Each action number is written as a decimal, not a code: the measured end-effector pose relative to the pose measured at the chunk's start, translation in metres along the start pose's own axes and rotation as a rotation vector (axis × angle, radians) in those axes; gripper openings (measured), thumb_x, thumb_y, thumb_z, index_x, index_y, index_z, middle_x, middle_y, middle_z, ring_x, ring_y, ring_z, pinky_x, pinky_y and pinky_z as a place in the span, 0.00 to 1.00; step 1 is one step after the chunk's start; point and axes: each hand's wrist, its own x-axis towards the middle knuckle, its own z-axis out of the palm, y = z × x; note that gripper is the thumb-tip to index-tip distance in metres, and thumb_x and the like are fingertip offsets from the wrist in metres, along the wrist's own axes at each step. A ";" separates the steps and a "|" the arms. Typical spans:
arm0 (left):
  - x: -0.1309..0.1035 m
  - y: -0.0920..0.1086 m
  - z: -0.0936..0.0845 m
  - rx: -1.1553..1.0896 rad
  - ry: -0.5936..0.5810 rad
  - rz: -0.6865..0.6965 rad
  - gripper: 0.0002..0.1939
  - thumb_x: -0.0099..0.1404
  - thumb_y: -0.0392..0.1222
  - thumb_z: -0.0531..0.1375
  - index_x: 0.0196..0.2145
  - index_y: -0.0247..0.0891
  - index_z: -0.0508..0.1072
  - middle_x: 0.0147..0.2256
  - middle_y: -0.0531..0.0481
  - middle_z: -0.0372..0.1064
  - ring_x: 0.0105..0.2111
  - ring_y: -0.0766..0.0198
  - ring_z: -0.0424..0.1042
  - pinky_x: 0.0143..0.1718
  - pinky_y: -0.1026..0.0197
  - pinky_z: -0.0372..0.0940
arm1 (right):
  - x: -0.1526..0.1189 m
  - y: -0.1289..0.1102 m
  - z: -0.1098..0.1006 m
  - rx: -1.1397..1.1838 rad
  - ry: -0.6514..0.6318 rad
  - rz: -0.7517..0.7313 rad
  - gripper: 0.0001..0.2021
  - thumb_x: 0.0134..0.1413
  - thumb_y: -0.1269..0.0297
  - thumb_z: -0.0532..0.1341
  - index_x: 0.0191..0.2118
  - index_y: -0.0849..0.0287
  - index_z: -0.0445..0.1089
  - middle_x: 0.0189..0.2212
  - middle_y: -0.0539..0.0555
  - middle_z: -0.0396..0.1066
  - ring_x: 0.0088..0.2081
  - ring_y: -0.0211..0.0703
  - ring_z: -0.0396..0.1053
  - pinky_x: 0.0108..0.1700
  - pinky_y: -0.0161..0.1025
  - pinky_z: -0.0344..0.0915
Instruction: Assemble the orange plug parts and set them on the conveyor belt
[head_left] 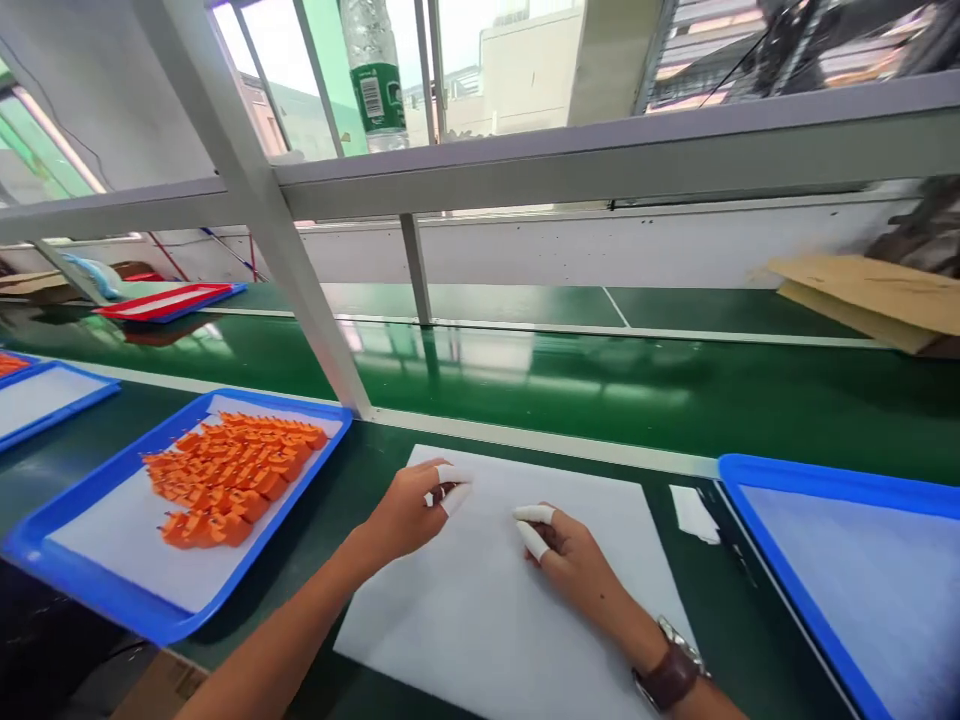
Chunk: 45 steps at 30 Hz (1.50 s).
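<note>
My left hand [415,505] is over the white sheet [480,600] in the middle of the bench, its thumb and forefinger in white finger covers and brought close together. Facing it from the right is my right hand [566,555], also with white-covered thumb and forefinger nearly meeting, and a brown-strapped watch [671,675] on the wrist. Both hands are curled closed; whether anything small is between the fingertips cannot be made out. A blue tray [259,575] at left carries many small orange pieces [232,470] in rows on white paper.
At right stands another blue tray [810,620] lined with white paper, with a white scrap [694,514] beside it. A slanted grey post [300,290] rises behind the left tray. Beyond runs a green belt [600,385], with cardboard [870,295] at far right and a bottle [377,90] above.
</note>
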 end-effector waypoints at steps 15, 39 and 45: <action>0.075 -0.023 0.128 -0.627 -0.228 -0.357 0.12 0.56 0.46 0.67 0.27 0.37 0.70 0.23 0.54 0.70 0.23 0.68 0.67 0.25 0.65 0.61 | 0.005 0.001 -0.004 0.100 0.008 0.052 0.08 0.63 0.60 0.60 0.42 0.54 0.74 0.27 0.51 0.70 0.29 0.44 0.67 0.33 0.41 0.65; 0.074 -0.028 0.124 -0.933 -0.219 -0.304 0.17 0.61 0.48 0.66 0.43 0.36 0.75 0.24 0.50 0.74 0.25 0.62 0.74 0.29 0.61 0.65 | 0.047 -0.001 -0.026 0.578 0.146 0.168 0.15 0.57 0.53 0.68 0.35 0.63 0.76 0.26 0.53 0.72 0.29 0.41 0.68 0.33 0.39 0.65; 0.082 -0.028 0.110 -1.023 -0.341 -0.345 0.17 0.58 0.48 0.69 0.40 0.34 0.78 0.28 0.47 0.75 0.28 0.62 0.73 0.27 0.62 0.62 | 0.044 0.006 -0.031 0.659 0.133 0.179 0.17 0.58 0.51 0.67 0.31 0.62 0.75 0.27 0.54 0.72 0.29 0.42 0.68 0.31 0.39 0.65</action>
